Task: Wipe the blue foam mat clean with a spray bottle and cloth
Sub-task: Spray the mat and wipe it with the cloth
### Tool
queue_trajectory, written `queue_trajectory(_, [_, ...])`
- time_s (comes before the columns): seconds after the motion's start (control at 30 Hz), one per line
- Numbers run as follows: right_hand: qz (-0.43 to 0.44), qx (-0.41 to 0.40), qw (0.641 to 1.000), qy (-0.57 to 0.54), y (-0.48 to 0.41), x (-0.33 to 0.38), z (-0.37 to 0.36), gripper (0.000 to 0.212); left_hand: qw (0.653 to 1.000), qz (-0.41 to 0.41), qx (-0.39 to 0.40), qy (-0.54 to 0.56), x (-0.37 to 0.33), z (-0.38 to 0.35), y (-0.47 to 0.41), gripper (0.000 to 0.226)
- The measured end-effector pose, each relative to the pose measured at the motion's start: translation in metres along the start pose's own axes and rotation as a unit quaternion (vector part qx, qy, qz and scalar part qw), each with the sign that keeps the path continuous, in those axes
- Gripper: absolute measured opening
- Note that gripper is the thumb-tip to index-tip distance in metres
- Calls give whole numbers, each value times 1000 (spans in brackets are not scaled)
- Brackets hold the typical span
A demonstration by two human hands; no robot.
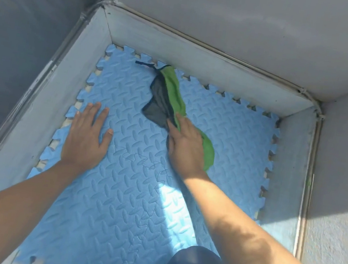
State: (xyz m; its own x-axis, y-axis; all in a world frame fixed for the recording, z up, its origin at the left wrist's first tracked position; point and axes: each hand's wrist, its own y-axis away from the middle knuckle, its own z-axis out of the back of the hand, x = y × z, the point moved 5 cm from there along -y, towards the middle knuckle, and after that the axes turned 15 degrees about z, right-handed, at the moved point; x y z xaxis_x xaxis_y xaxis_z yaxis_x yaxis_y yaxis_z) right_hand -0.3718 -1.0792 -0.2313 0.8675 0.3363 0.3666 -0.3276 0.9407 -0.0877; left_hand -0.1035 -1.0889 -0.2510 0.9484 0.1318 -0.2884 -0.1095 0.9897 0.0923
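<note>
Green-and-grey cloth (pixel 175 99) lies crumpled under flat right hand (pixel 186 144) on embossed foam mat (pixel 117 191).

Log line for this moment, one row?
phase: wipe | right hand: pressing cloth | left hand: flat on mat

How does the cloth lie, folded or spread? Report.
Bunched, not spread: the cloth lies in a crumpled strip under the right hand.

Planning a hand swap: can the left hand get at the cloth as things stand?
Probably yes. The left hand lies flat on the mat, only bare mat between it and the cloth, whose near end the right hand presses.
</note>
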Motion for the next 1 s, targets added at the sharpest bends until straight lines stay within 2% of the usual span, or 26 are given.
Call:
queue_trajectory(0.1, [94, 43, 994, -37, 49, 6, -4, 41, 1000, -5, 18, -11, -1, -1, -1, 63])
queue_trajectory(0.17, [113, 70, 991, -26, 80, -12, 2, 40, 999, -8, 30, -18, 1, -1, 1, 65])
queue_trajectory(0.23, [60, 68, 996, 5, 101, -44, 15, 41, 999, -17, 40, -25, 11, 1, 6, 67])
queue_trajectory(0.33, [-72, 33, 996, 50, 98, -88, 38, 48, 998, -29, 42, -47, 36, 9, 14, 73])
queue_trajectory(0.43, [-165, 17, 983, 82, 54, -104, 43, 52, 998, -11, 40, -38, 49, 12, 25, 74])
queue_trajectory(0.53, [-201, -4, 977, 70, -22, -89, 31, 55, 999, -6, 21, -29, 47, 14, 25, 73])
queue_trajectory(0.7, [-113, 1, 992, 60, -147, -15, -6, 53, 1000, 18, -12, 13, 49, 13, 23, 78])
queue_trajectory(0.83, [9, 44, 998, 51, -213, 65, -44, 48, 999, 30, -19, 29, 49, 15, 25, 79])
queue_trajectory(1.0, [-11, 44, 999, 21, -240, 86, -57, 50, 998, 39, -12, 37, 51, 16, 23, 74])
